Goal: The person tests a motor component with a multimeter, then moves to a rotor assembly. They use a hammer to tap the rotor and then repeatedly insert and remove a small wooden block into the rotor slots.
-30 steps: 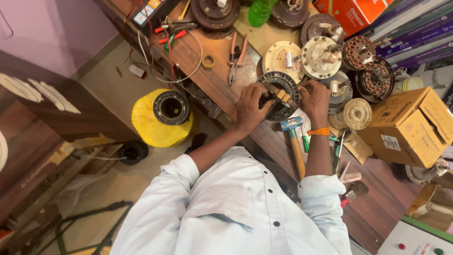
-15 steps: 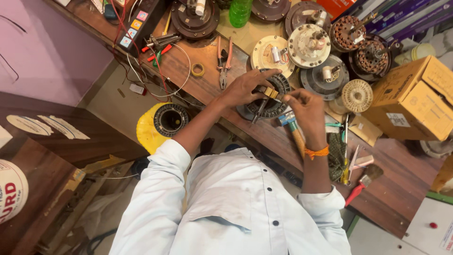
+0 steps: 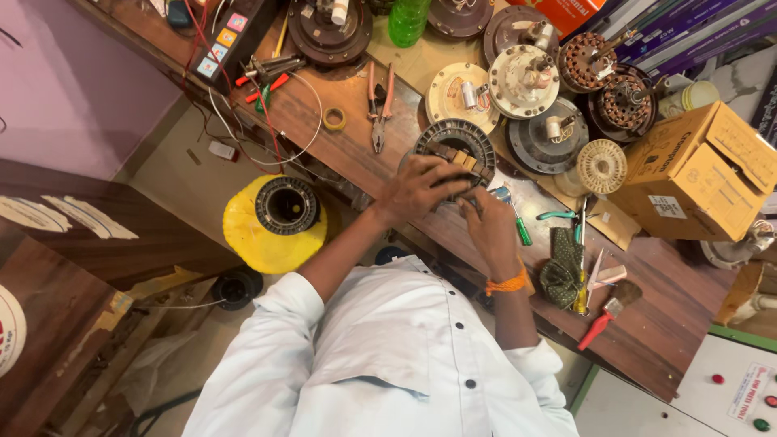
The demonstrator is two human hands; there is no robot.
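Both hands grip a round dark stator ring (image 3: 456, 146) lying flat on the wooden desk (image 3: 647, 324): the left hand (image 3: 417, 190) clasps its near rim to steady it, and the right hand (image 3: 486, 222) pinches its lower edge. Pliers (image 3: 379, 105) and a green-handled screwdriver (image 3: 515, 214) lie close by.

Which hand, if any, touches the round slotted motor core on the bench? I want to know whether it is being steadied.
Touching, both: in the head view the left hand lies over the motor core and the right hand meets its lower edge.
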